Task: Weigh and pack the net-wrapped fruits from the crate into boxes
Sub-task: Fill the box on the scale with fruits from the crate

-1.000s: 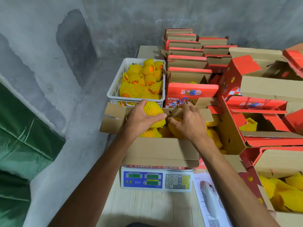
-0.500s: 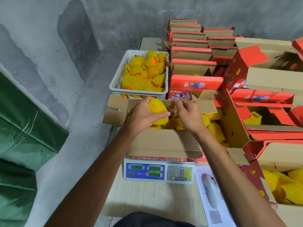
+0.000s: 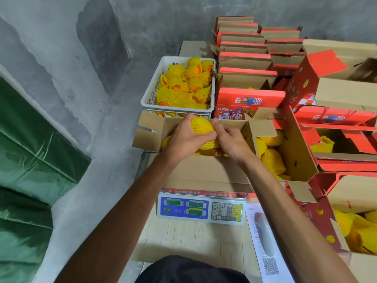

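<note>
Yellow foam netting covered the fruit (image 3: 202,126), gripped by the left hand (image 3: 186,137) and pinched by the right hand (image 3: 229,139) above the box (image 3: 208,174) on the scale (image 3: 201,207). Probably soft, bruisable; best cupped around its middle.

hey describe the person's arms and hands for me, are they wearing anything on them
Both arms are bare as far as the view shows: no sleeves reach into the picture. The left hand and right hand wear no gloves, and no watch, bracelet or ring shows on the visible sides of the wrists and fingers. A dark garment shows at the bottom edge, by the body.
</note>
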Demonstrator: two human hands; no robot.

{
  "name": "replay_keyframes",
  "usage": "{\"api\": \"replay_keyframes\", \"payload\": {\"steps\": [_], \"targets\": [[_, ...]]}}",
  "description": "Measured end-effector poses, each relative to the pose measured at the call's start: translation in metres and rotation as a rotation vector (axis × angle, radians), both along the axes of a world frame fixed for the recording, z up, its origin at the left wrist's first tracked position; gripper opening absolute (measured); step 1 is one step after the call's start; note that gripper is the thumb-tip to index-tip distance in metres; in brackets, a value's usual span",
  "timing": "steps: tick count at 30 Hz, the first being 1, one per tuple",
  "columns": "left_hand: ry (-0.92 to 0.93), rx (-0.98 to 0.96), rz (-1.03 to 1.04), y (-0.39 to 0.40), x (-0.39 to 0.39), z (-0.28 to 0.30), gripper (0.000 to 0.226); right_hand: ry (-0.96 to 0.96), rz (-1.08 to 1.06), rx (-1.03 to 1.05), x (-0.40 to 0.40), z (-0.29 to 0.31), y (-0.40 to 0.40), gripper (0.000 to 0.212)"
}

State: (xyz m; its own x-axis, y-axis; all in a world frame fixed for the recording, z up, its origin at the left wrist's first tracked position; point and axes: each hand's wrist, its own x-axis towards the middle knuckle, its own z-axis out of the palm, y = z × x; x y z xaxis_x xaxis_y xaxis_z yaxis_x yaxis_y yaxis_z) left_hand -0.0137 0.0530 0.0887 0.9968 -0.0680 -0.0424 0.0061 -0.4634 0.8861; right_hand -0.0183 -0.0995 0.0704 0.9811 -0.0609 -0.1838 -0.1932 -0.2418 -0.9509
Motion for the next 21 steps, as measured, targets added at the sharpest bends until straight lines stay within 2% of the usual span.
{"api": "replay_keyframes", "payload": {"steps": [4, 6, 8, 9, 11, 13, 14, 16, 18, 20, 21], "targets": [[0.101, -0.108, 0.006, 0.000, 0.001, 0.001, 0.078, -0.114, -0.123, -0.107, 0.006, -0.009, -0.001, 0.049], [0.205, -0.270, -0.004, -0.001, 0.001, 0.004, 0.082, -0.204, -0.193, -0.156, 0.009, -0.012, -0.002, 0.050], [0.329, -0.479, -0.012, -0.002, 0.000, 0.005, 0.076, -0.264, -0.228, -0.183, 0.011, -0.010, -0.004, 0.054], [0.380, -0.588, -0.021, -0.003, 0.000, 0.005, 0.067, -0.278, -0.219, -0.134, 0.013, -0.008, -0.005, 0.055], [0.469, -0.762, -0.059, -0.003, 0.000, 0.005, 0.050, -0.222, -0.170, 0.136, 0.015, -0.002, -0.007, 0.053], [0.537, -0.878, -0.087, -0.002, 0.000, 0.004, 0.043, -0.149, -0.133, 0.329, 0.017, 0.005, -0.009, 0.048], [0.560, -0.916, -0.079, -0.003, 0.001, 0.004, 0.041, -0.168, -0.129, 0.273, 0.017, 0.007, -0.012, 0.050], [0.588, -0.948, -0.042, -0.005, 0.001, 0.006, 0.038, -0.313, -0.110, -0.025, 0.017, 0.008, -0.020, 0.051], [0.599, -0.934, -0.002, -0.008, 0.002, 0.007, 0.040, -0.411, -0.024, -0.202, 0.014, 0.009, -0.028, 0.036], [0.604, -0.915, 0.001, -0.011, 0.004, 0.009, 0.048, -0.334, 0.142, -0.170, 0.009, 0.011, -0.032, 0.016], [0.611, -0.910, -0.003, -0.013, 0.006, 0.011, 0.050, -0.280, 0.232, -0.143, 0.008, 0.010, -0.034, 0.025]]}}
